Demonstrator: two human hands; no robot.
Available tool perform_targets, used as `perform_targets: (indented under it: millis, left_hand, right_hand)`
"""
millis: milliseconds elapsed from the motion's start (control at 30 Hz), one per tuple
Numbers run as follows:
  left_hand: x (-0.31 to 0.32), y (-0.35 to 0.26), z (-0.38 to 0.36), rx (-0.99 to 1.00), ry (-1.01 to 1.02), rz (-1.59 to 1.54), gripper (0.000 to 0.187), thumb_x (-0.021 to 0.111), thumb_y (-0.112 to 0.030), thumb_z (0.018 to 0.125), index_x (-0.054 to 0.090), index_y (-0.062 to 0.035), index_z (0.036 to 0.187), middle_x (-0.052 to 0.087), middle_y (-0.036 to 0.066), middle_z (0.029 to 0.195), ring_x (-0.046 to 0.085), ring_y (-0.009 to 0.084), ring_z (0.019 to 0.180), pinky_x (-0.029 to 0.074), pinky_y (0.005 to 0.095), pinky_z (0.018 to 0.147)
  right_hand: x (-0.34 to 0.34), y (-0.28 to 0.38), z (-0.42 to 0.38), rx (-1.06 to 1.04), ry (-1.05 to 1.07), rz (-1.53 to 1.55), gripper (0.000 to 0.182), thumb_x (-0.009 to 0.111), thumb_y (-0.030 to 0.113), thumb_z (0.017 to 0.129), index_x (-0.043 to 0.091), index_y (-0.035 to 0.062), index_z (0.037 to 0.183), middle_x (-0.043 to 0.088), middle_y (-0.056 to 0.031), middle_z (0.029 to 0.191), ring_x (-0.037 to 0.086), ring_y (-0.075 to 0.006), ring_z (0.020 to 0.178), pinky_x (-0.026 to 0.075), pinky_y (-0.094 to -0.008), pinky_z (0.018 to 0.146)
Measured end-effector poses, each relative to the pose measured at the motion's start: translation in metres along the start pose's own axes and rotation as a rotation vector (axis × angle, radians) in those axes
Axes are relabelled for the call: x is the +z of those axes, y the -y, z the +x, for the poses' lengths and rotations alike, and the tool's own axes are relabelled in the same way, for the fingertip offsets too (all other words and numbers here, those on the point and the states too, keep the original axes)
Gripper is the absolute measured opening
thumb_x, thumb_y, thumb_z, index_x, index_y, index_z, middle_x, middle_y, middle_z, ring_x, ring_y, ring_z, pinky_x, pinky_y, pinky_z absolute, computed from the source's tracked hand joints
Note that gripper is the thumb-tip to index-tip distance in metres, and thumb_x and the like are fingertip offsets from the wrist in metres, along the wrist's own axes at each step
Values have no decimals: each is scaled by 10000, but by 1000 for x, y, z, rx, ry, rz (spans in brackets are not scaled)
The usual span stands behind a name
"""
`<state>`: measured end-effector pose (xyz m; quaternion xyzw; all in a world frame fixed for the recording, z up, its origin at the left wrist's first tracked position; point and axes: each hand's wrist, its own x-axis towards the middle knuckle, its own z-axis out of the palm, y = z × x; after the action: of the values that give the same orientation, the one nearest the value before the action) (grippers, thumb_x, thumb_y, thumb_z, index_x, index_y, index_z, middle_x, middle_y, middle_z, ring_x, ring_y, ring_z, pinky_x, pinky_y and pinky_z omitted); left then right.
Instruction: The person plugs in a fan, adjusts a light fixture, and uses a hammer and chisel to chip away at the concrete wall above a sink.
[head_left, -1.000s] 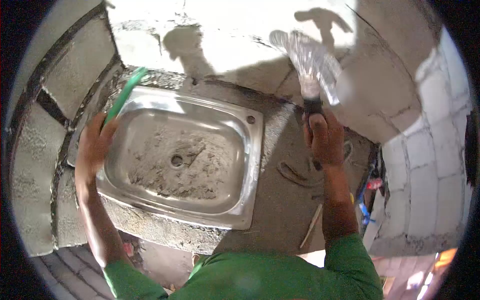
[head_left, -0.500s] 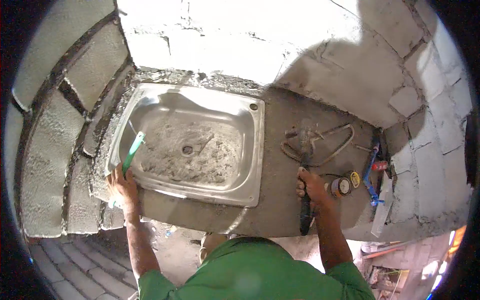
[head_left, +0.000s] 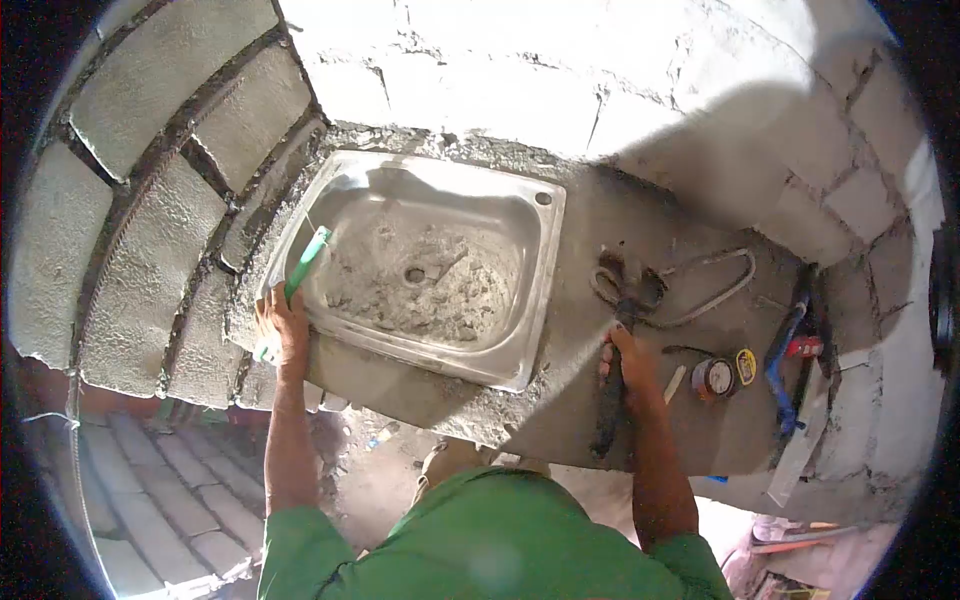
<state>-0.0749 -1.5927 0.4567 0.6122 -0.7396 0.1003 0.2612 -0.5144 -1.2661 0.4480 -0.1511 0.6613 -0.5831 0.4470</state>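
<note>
My left hand (head_left: 284, 328) is closed around a green stick-like tool (head_left: 306, 262) at the front left corner of a stainless steel sink (head_left: 420, 355). The tool's green end leans over the basin, and a pale end shows below my fingers. Grey cement debris (head_left: 430, 315) covers the bottom of the sink around its drain hole. To the right, my right hand (head_left: 630, 362) grips a long black-handled tool (head_left: 607, 425) on the cement counter (head_left: 570, 410). The far end of that tool overlaps a looped hose (head_left: 700, 300), and its kind is unclear.
Right of my right hand lie a roll of tape (head_left: 714, 379), a yellow-rimmed round item (head_left: 746, 366), a blue tool (head_left: 778, 375), a red item (head_left: 804, 346) and a flat pale strip (head_left: 800, 435). Block walls (head_left: 150, 270) enclose the counter at left, back and right.
The view has shifted, so the sink and counter appear farther right and slightly higher. The black-handled tool's far end now lies against the hose loop. Both hands keep their holds.
</note>
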Motion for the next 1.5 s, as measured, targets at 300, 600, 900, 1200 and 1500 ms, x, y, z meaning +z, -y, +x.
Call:
perform_targets:
  millis: [300,600,900,1200,1500]
  left_hand:
    - [132,114,1,320,-217,522,242,570,-232,902,620,-89,1091,641,147,1004,602,337,928,464,463,846]
    - [51,52,2,73,-84,-131,387,602,-296,915,600,-87,1241,643,200,1135,567,395,1031,444,491,886]
    - [-10,-48,128,115,215,-1016,376,582,-266,971,590,6,1231,652,175,1067,592,239,937,482,388,820]
    - [4,-111,233,263,552,-884,493,563,-451,942,652,13,1082,616,83,720,548,172,605,443,336,557]
    - [30,-146,271,250,649,-1001,402,569,-428,926,631,-31,930,512,-2,649,411,78,496,348,268,444]
  right_hand:
    - [-3,-2,6,33,-102,-334,411,566,425,919,600,51,752,570,-30,636,563,-132,522,468,-293,522]
    - [23,19,-18,-20,-115,-9,444,581,469,901,583,45,770,573,-43,622,553,-155,509,460,-325,514]
    - [34,15,-13,57,-387,-356,319,596,363,923,634,47,916,599,-38,776,545,-159,684,454,-319,678]
    - [50,25,-30,-63,-333,-158,331,600,411,926,616,80,934,525,13,653,483,-97,509,390,-259,474]
    - [51,24,-27,-47,-346,-115,316,622,411,911,598,98,943,515,15,623,468,-98,453,375,-253,427]
